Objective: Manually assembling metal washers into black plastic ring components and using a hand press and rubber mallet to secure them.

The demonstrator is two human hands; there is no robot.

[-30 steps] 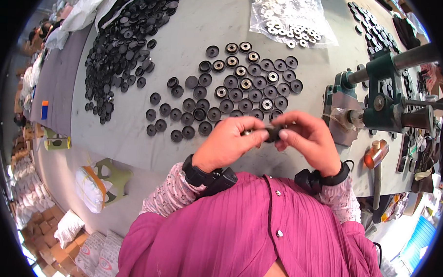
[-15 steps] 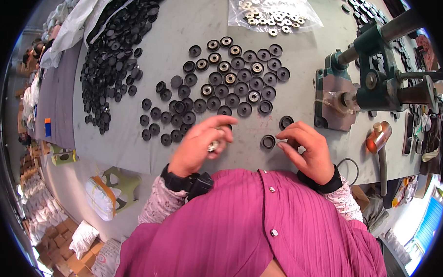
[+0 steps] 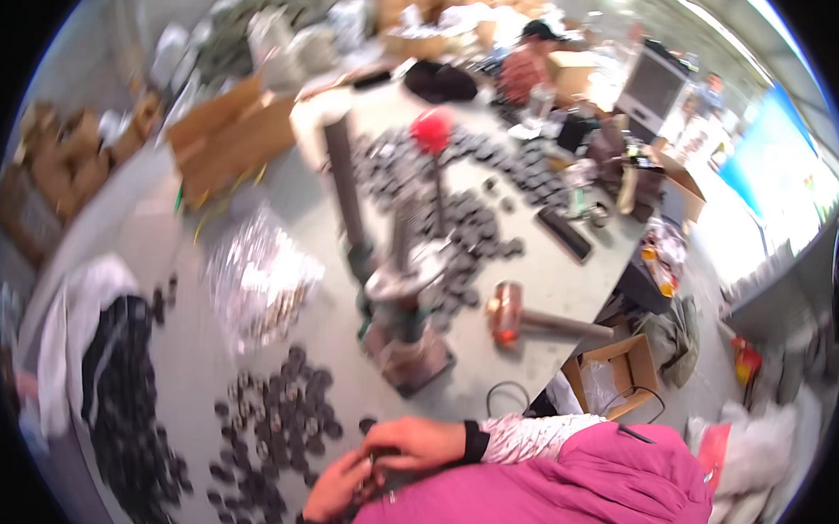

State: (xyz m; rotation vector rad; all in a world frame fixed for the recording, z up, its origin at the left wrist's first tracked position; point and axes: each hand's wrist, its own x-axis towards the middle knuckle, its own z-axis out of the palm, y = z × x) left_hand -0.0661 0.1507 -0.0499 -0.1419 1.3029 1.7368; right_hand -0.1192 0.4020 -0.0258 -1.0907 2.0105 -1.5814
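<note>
At the lower edge of the head view my two hands are together over the near side of the table. My left hand [image 3: 336, 488] is closed, its fingertips meeting the other hand's; a small dark thing shows among the fingers, too smeared to name. My right hand [image 3: 421, 441] bends its fingers down onto the same spot, closed too. Just beyond them lies a single black round piece [image 3: 368, 426]. To the left spreads a group of black round wheel-like pieces [image 3: 289, 415], some with pale metal rings in them.
A green hand press [image 3: 403, 345] with a red-knobbed lever [image 3: 431, 130] stands beyond my hands. Right of it lies a mallet [image 3: 506, 313] with an orange head. A clear bag [image 3: 257, 284] of metal rings and a heap of black pieces [image 3: 132, 409] are left. A person [image 3: 526, 72] is far off.
The view has swung up and to the right, showing the far table and room. My hands, apart before, have come together. Metal rings seen in my left hand before are now hidden or blurred.
</note>
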